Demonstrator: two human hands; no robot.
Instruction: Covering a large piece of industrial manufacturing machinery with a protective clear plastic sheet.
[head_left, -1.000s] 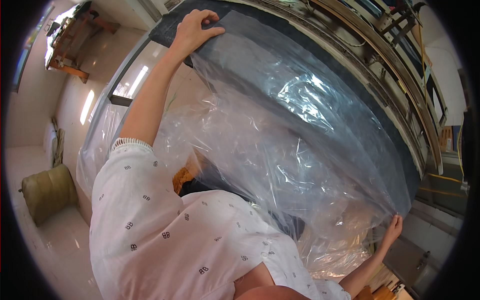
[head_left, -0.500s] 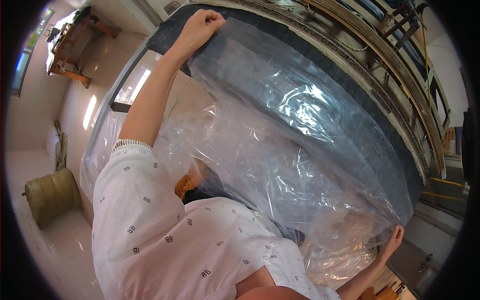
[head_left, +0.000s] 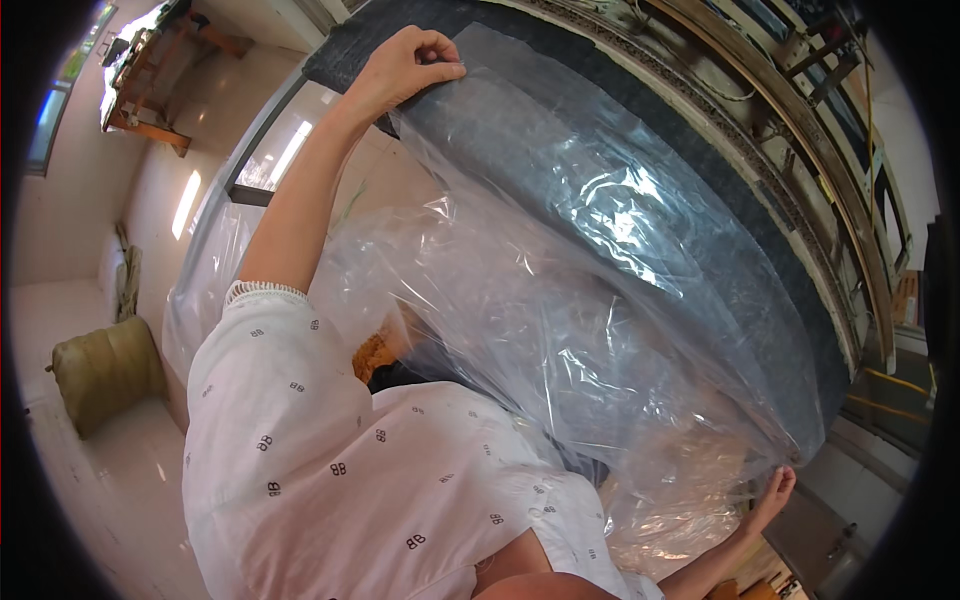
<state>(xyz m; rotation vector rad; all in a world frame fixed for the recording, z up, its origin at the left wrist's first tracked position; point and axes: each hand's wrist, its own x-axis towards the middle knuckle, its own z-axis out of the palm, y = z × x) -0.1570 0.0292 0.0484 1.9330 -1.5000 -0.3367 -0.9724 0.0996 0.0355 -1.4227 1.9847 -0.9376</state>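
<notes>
A large clear plastic sheet (head_left: 560,250) lies over the near part of a long dark work surface (head_left: 350,50) and drapes in folds towards my body. At the far left, my left hand (head_left: 412,68) pinches the sheet's corner between thumb and fingertip, just above the dark surface. My right hand (head_left: 772,496), at the lower right, has its fingers closed at the sheet's other end, beside the surface's right corner. Between the two hands the sheet's far part lies fairly flat and glossy. Below, it hangs wrinkled over my lap.
Behind the surface runs a machine with long metal rails (head_left: 830,170) and a brown strip. A wooden stand (head_left: 150,115) is at the upper left. An olive cushion (head_left: 108,375) rests on the left, near the tiled floor. Yellow cables (head_left: 895,380) show at the right.
My left hand has shifted slightly right and down, its fingers a little looser. My right hand has dropped slightly, to the left. The sheet has moved a little with them.
</notes>
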